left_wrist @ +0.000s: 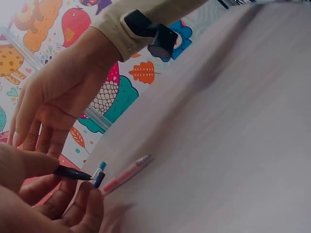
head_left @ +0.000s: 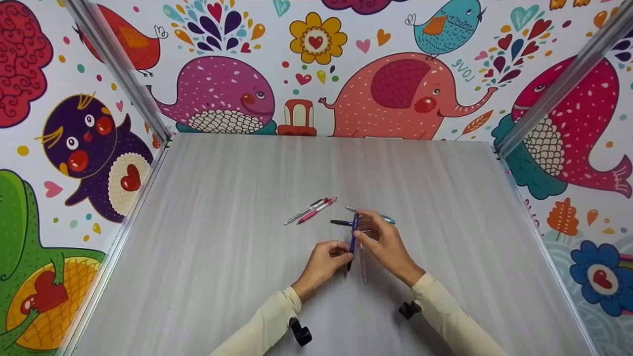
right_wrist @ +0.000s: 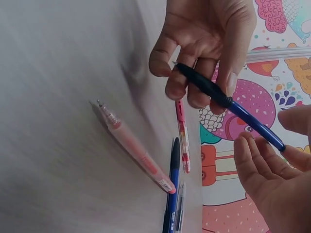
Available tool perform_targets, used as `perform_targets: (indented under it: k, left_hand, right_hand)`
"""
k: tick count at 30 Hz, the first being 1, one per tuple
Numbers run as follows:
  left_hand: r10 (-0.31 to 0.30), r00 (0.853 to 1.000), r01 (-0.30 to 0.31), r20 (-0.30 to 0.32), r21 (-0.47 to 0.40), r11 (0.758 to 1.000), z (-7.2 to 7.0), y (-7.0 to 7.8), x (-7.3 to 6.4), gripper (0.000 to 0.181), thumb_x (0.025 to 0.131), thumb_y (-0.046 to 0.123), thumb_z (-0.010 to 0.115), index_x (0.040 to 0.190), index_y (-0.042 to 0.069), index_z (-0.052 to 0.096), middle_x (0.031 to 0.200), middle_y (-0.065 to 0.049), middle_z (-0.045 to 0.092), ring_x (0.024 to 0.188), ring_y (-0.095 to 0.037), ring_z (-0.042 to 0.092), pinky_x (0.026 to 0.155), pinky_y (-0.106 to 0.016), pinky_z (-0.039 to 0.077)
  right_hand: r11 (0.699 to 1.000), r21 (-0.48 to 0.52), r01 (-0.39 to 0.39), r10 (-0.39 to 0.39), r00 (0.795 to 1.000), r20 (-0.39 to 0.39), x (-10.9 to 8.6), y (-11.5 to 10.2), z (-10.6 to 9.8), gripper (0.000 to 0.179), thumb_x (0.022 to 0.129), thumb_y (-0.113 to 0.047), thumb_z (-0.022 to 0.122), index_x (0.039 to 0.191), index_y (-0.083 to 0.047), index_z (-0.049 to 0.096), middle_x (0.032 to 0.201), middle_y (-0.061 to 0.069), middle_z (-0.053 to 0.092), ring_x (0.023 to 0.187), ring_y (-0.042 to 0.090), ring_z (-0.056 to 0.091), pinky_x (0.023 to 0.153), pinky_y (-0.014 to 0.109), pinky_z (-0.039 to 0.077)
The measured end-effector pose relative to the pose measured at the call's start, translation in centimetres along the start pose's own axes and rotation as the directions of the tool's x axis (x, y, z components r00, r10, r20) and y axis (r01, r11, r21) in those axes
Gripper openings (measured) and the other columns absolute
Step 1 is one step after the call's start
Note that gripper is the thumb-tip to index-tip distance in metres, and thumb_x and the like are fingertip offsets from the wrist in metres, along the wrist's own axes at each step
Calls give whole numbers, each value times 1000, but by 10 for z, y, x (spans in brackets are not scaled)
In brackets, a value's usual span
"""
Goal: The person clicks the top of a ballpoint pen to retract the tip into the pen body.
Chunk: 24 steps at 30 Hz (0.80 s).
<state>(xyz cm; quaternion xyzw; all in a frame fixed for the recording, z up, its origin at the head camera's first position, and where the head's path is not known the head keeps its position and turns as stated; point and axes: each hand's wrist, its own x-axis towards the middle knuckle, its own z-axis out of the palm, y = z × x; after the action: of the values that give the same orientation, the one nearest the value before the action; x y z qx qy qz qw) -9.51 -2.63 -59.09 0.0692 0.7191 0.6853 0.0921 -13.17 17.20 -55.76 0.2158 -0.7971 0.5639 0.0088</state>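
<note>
Honestly, that blue pen (right_wrist: 229, 103) could skid or twist if the right hand (head_left: 386, 243), fingers loosely spread with one at its end, pushes crooked, since the left hand (head_left: 323, 263) just pinches it near the tip, its barrel running toward twelve o'clock from there.

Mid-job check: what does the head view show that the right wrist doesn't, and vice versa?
Of the two, only the head view shows the cream sleeves, black wrist mounts and green wall creature. Only the right wrist view shows the small white label on the light pink pen. Both show the left hand, right hand and held blue pen, plus that light pink pen on the table.
</note>
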Motion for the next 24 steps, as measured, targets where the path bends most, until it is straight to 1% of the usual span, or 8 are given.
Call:
perform_targets:
  k: [3,6,10,15,18,24]
  left_hand:
    - [-74,997,76,28,-107,991,1,2,-1,14,97,-2,76,107,-10,74,92,-6,76,81,-10,69,74,-25,59]
    - [-149,987,158,57,-225,961,1,4,-2,14,98,-2,75,110,-10,73,92,-4,74,79,-13,69,73,-31,64]
    - [-203,975,220,85,-312,925,1,5,-3,12,99,-3,73,111,-7,72,94,-5,73,81,-15,71,77,-36,66]
    - [-219,971,240,100,-339,910,2,5,-3,13,98,-3,73,110,-6,72,95,-5,74,83,-16,73,77,-36,66]
    - [-219,970,241,103,-342,908,2,5,-3,13,98,-3,75,111,-6,72,97,-7,75,83,-16,73,77,-35,66]
    - [-204,972,231,113,-361,903,1,5,-3,12,98,-5,73,110,-7,72,95,-4,73,84,-15,72,75,-33,65]
  right_hand:
    - [999,31,-21,20,999,30,0,-3,0,49,106,-9,75,152,-8,59,124,10,74,111,28,74,91,32,62]
    - [997,67,-32,28,998,59,-1,-5,0,50,105,-10,75,153,-7,58,125,11,73,113,31,74,95,33,62]
    - [993,107,-44,35,996,88,-1,-7,-1,54,104,-7,76,154,-6,56,126,14,71,114,34,74,97,32,61]
    - [992,103,-68,57,993,102,0,-7,-1,58,101,0,77,155,-6,55,124,15,72,112,33,74,95,31,62]
    - [993,91,-73,64,993,102,1,-7,0,61,100,5,76,156,-7,55,123,15,72,110,32,75,94,32,62]
    - [997,63,-36,31,996,84,0,-4,2,64,98,8,77,157,-3,54,118,16,74,107,31,76,92,28,62]
